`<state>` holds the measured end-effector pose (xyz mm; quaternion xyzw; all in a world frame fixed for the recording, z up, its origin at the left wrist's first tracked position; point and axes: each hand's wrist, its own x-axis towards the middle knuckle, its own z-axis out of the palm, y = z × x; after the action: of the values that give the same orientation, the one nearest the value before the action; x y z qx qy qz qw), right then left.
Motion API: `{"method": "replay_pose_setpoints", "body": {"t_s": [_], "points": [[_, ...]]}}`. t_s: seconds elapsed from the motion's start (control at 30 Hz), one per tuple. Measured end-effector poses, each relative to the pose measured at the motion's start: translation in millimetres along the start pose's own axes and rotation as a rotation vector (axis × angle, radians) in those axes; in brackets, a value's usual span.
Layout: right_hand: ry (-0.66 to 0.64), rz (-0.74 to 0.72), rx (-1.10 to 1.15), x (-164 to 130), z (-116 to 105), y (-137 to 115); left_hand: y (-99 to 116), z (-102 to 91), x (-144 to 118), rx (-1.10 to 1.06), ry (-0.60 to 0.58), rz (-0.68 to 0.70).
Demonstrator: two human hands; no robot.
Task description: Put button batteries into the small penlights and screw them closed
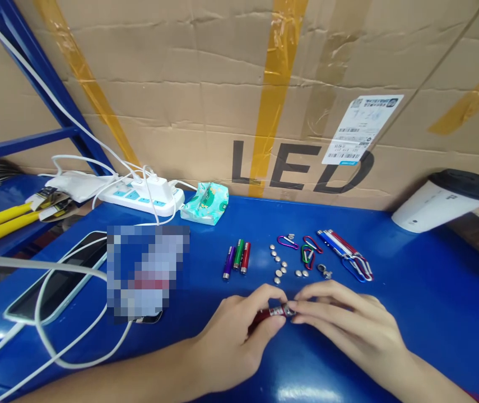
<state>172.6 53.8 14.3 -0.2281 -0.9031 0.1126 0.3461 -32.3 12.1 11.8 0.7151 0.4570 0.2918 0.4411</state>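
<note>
My left hand grips the body of a small red keychain flashlight just above the blue table. My right hand pinches the silver end of the same flashlight with its fingertips. Just beyond my fingers lie several silver button cells. Three small tubes, purple, green and red, lie side by side to the left of the cells. Coloured carabiner clips and finished flashlights with clips lie to the right of the cells.
A phone with a white cable lies at the left. A white power strip and a tissue pack sit at the back. A white cup with a black lid is tipped at the right. A cardboard box forms the back wall.
</note>
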Motion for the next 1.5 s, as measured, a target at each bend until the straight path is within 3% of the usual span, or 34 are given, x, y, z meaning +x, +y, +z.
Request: {"method": "replay_pose_setpoints", "body": {"t_s": [0.27, 0.53, 0.7, 1.03, 1.3, 1.5], "points": [[0.018, -0.027, 0.071, -4.9, 2.7, 6.9, -2.9, 1.6, 2.4, -0.009, -0.072, 0.038], [0.020, 0.189, 0.288, -0.1, 8.0, 6.8, -1.7, 0.8, 0.1, 0.109, -0.119, 0.032], [0.003, 0.231, 0.301, 3.4, 7.3, 3.9, -1.7, 1.3, 2.0, 0.125, -0.121, 0.029], [-0.219, 0.406, 0.357, 10.1, 6.1, 2.4, -1.1, 1.8, 0.5, 0.187, -0.123, -0.015], [-0.253, 0.547, 0.365, 10.4, 8.8, 0.4, -2.7, 4.4, 0.5, 0.168, -0.099, -0.025], [-0.257, 0.488, 0.357, 9.2, 10.5, -0.5, -1.2, 3.7, -2.5, 0.182, -0.105, -0.021]]}}
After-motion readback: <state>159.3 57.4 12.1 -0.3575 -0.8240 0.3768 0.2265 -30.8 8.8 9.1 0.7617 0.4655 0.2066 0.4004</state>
